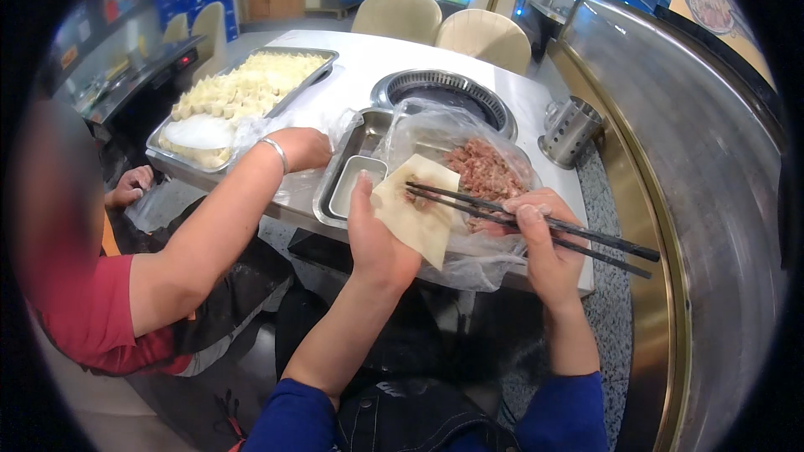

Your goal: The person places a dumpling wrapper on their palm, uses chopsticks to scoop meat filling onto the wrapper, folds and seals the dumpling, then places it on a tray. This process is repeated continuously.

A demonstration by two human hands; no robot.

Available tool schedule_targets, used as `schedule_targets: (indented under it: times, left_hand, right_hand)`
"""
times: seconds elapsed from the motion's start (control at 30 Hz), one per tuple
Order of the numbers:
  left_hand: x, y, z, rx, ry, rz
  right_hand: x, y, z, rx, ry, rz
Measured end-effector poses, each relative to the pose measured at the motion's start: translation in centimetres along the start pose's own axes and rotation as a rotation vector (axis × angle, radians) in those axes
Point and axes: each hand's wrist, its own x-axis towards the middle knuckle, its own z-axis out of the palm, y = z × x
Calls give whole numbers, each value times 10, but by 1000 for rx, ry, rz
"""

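A square, pale wonton wrapper (434,238) lies across the palm and fingers of my left hand (374,244), whose thumb points up beside it. My right hand (548,255) grips a pair of long black chopsticks (599,240). Their tips touch a small dab of minced meat (421,193) on the wrapper. Behind the wrapper, a mound of raw minced meat (486,172) sits in a clear plastic bag (473,274) in a metal tray (321,198). A small white rectangular dish (342,192), partly hidden by my left hand, stands in that tray's left part.
A co-worker's hand (306,151) rests on the table left of the metal tray. Beyond it, a large tray (328,64) holds rows of folded wontons (251,84). A round grill (444,92) is set into the table (356,84). A perforated metal cylinder (573,132) stands right.
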Motion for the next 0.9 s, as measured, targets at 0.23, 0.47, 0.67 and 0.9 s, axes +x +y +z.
schedule_targets:
  times: [0.23,0.47,0.67,0.9]
  left_hand:
    - [-4,5,-1,-25,83,33]
    - [-21,19,-4,-13,62,64]
    - [-46,32,2,28,89,86]
    - [-53,39,-2,13,113,71]
  right_hand:
    - [15,-9,-20,-57,217,-97]
    - [85,8,5,-998,-365,180]
    - [107,82,64,-1323,-740,69]
    - [93,88,68,-1269,-905,116]
